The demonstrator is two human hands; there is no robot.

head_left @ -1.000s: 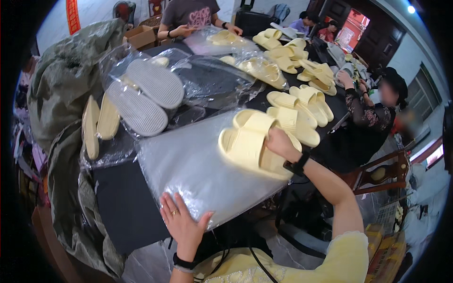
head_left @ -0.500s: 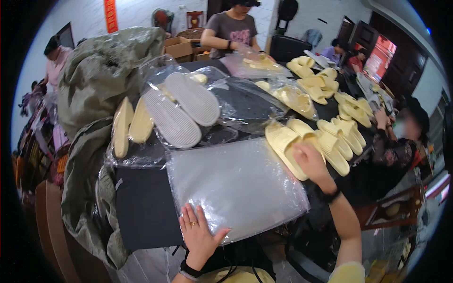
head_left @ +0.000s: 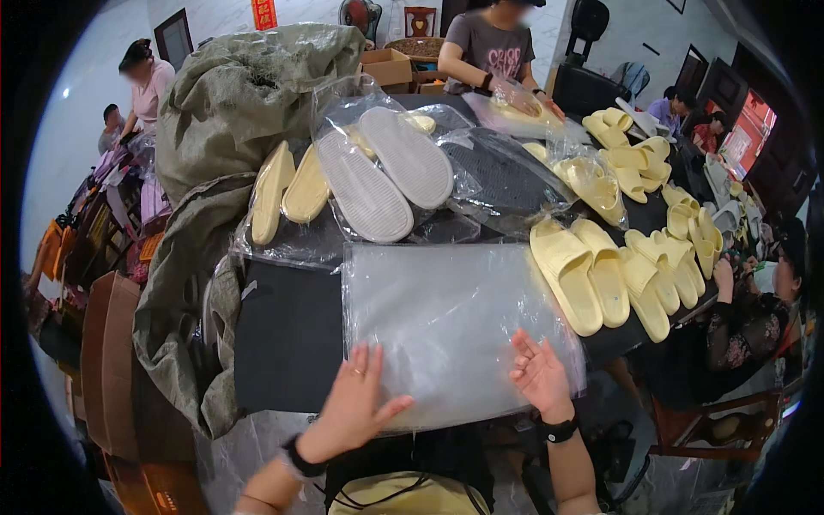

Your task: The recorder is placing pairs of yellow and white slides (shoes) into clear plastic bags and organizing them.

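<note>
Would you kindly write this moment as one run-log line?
left hand: open, at lower left of clear plastic | right hand: empty, palm up, over its right side | yellow slippers: beside its upper right

Around your table (head_left: 287, 343)
You see a grey-green sack (head_left: 249, 112) at the left edge, cardboard box (head_left: 385, 67) beyond the far edge, wooden chair (head_left: 728, 423) off the near right corner.

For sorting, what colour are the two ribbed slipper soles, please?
The soles are light grey, clearest in the head view.
</note>
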